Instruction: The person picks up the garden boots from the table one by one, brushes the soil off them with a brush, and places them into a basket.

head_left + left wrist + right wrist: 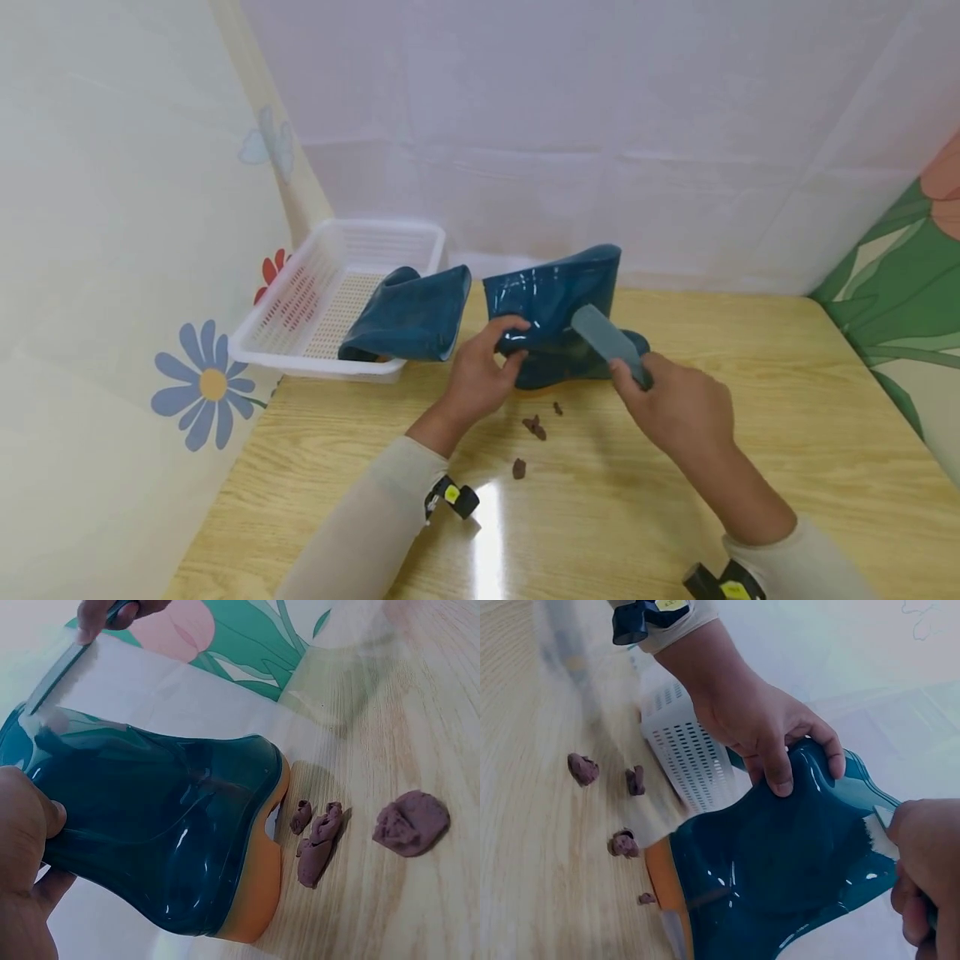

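A glossy teal rubber boot (551, 292) with an orange sole (259, 889) is on the table, its shaft slanting up. My left hand (483, 371) pinches the shaft on its left side, thumb and fingers pressed into the rubber. In my right hand (682, 408) is the handle of a grey-green scrub brush (603, 333). Its white bristles (880, 838) meet the shaft near the top opening, as the right wrist view shows. Several brown, mud-like clumps (412, 823) lie beside the sole.
A white perforated plastic basket (311, 364) stands at the back left. A second teal boot (416, 317) lies in it, with its shaft sticking out over the right rim. Behind the wooden table (750, 392) hangs a white sheet (525, 100); floral-print panels flank both sides.
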`<action>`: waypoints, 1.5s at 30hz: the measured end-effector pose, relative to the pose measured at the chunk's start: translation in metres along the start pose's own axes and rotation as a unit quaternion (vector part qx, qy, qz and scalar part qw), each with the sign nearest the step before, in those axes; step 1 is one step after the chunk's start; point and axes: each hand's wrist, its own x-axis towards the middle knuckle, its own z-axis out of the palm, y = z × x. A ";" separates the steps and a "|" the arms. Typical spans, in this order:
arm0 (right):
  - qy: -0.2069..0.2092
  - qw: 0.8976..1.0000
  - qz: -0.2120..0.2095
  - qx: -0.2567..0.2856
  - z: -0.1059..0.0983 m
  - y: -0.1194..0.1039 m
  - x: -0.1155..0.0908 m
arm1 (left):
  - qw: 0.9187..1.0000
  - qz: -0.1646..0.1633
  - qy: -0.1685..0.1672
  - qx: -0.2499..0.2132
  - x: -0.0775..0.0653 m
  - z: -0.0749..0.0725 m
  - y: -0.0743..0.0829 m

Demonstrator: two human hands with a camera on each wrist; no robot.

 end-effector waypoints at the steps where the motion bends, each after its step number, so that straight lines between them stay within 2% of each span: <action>1: -0.008 1.000 0.000 0.002 0.000 -0.001 0.000 | 1.000 -0.001 0.000 -0.001 0.000 0.000 0.000; 4: -0.027 1.000 0.003 0.002 0.001 -0.003 -0.001 | 1.000 -0.003 -0.003 0.001 0.000 0.000 0.000; 9: -0.034 0.999 0.010 0.013 0.005 0.001 -0.004 | 1.000 0.009 0.002 0.013 0.000 0.001 -0.002; 15: -0.085 0.995 0.043 0.037 0.014 0.010 -0.012 | 0.999 0.039 0.016 0.031 -0.001 0.003 -0.006; 22: -0.115 0.988 0.081 0.063 0.024 0.025 -0.025 | 0.995 0.082 0.032 0.043 0.000 0.004 -0.008; 29: -0.140 0.982 0.111 0.056 0.032 0.043 -0.035 | 0.991 0.110 0.057 0.052 0.001 0.006 -0.011; 39: -0.185 0.971 0.143 0.049 0.040 0.061 -0.052 | 0.988 0.110 0.098 0.041 0.002 0.006 -0.011; 42: -0.190 0.969 0.147 0.053 0.042 0.065 -0.056 | 0.986 0.118 0.104 0.050 0.002 0.005 -0.010; 45: -0.194 0.968 0.149 0.054 0.043 0.068 -0.058 | 0.981 0.142 0.107 0.083 0.004 0.004 -0.008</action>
